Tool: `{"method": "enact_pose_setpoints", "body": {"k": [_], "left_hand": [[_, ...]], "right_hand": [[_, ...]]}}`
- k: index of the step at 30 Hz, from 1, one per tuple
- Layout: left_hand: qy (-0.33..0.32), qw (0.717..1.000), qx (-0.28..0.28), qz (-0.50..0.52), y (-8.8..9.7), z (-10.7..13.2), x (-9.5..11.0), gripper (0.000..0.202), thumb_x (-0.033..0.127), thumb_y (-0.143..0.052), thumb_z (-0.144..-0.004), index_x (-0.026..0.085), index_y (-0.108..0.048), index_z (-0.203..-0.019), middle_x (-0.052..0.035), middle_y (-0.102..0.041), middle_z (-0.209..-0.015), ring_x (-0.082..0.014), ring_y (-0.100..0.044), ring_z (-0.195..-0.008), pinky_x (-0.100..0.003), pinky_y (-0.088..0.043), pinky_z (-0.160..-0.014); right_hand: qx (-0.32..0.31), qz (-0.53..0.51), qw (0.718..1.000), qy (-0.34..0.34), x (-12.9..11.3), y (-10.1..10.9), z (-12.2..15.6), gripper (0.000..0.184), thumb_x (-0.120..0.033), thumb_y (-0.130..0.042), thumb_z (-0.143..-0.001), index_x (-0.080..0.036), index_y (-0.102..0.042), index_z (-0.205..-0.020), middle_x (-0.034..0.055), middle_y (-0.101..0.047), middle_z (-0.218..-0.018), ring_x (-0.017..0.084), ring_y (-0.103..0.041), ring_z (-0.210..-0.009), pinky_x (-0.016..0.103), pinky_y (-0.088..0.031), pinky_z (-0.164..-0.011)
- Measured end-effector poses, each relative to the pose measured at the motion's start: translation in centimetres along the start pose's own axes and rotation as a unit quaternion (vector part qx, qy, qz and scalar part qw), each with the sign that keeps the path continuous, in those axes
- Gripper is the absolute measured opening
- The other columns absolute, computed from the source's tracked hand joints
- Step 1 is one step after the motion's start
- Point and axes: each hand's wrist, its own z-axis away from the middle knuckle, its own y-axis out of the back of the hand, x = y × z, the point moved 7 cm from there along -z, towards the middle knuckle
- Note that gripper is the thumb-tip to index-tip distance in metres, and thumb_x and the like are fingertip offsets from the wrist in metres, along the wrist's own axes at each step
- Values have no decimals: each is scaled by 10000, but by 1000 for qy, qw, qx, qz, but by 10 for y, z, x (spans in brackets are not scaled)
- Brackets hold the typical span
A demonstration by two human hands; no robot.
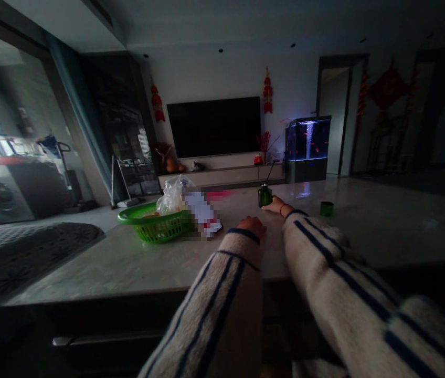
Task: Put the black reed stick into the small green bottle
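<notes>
A small dark green glass bottle [264,197] stands upright on the pale table [128,273], with a thin dark stick rising from its neck. My right hand [275,205] reaches to the bottle's lower right side, its fingers closed against the glass. Nearer to me and to the left, my left hand [252,226] lies low over the tabletop with its fingers curled in; nothing shows in it. A short green cylindrical piece [327,209] sits on the table to the right of my right hand.
Left of my hands stands a green plastic basket [163,229] holding a clear plastic bag [175,194]. A blurred-out phone-like object [202,212] leans at its right side. Beyond the table are a low cabinet [222,173], a television [214,128] and a lit aquarium [308,140].
</notes>
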Motion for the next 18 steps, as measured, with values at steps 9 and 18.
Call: {"method": "enact_pose_setpoints", "body": {"k": [9, 18], "left_hand": [[-38, 998, 1, -56, -6, -6, 0, 379, 285, -286, -870, 162, -508, -1152, -153, -548, -1118, -213, -563, -978, -321, -450, -764], [-86, 990, 6, -108, -8, -10, 6, 335, 184, -379, -839, 97, -533, -1123, -199, -566, -1069, -240, -560, -975, -376, -418, -820]], "right_hand": [[-55, -11, 996, -67, 6, 0, -1, 584, -236, -712, -537, -83, -517, -1066, 111, -607, -1017, 157, -584, -817, 217, -444, -644], [-16, 3, 998, -59, 10, 7, -3, 650, -332, -748, -447, -113, -551, -1027, 104, -605, -1048, 196, -573, -938, 253, -446, -761]]}}
